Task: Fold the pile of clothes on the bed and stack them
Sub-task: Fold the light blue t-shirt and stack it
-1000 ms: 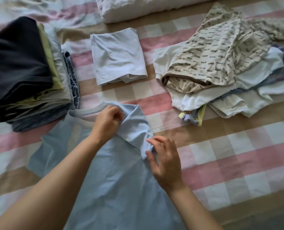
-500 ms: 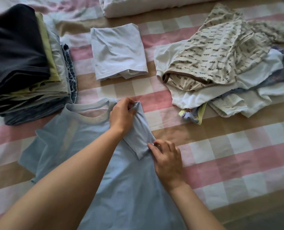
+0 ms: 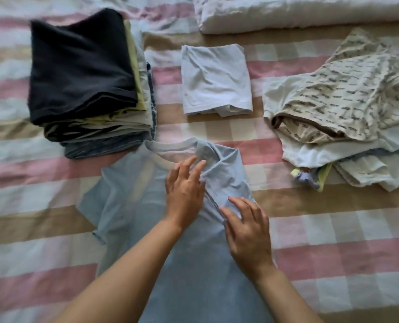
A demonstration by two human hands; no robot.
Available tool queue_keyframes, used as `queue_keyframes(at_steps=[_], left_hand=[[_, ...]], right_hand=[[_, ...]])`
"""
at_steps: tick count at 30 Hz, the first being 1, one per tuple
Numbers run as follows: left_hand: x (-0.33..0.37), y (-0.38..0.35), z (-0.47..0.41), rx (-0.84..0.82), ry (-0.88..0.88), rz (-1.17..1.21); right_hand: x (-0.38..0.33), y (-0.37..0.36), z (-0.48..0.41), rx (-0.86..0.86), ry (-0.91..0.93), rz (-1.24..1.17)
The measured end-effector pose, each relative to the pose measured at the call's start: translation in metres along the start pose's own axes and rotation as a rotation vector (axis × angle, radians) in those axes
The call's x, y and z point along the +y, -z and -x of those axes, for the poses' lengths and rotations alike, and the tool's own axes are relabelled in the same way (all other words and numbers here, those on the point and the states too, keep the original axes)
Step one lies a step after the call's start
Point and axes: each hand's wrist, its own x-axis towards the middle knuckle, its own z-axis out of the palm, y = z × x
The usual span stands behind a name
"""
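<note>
shirt (image 3: 189, 264) hem cut off, pile (image 3: 347, 117) blurred

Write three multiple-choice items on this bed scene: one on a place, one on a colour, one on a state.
1. Where does the white shirt lie?
A. between the stack and the pile
B. in a basket
C. on the floor

2. What colour is the stack's top garment?
A. yellow
B. black
C. pink

3. How do the left hand and right hand meet the blue shirt?
A. both clenched in fists
B. lifting it by the collar
C. both open, laid on it

Key:
1 A: the stack is on one side of it, the pile on the other.
2 B: a black garment tops the stack, with yellow showing only beneath.
3 C: the fingers are straight and spread over the cloth.
</note>
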Motion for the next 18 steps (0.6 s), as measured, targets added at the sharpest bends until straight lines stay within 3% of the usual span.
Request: queue_keyframes(at_steps=[8, 14, 18], left_hand=[[-0.123, 0.089, 0.046, 0.269, 0.45, 0.022], [-0.171, 0.104, 0.048, 0.144, 0.687, 0.055], [-0.179, 0.106, 0.042, 0.05, 0.749, 0.118]], right_hand=[[-0.102, -0.047, -0.078, -0.171, 0.147, -0.193], [-0.149, -0.092, -0.113, -0.359, 0.187, -0.196], [-0.16, -0.116, -0.138, -0.431, 0.188, -0.113]])
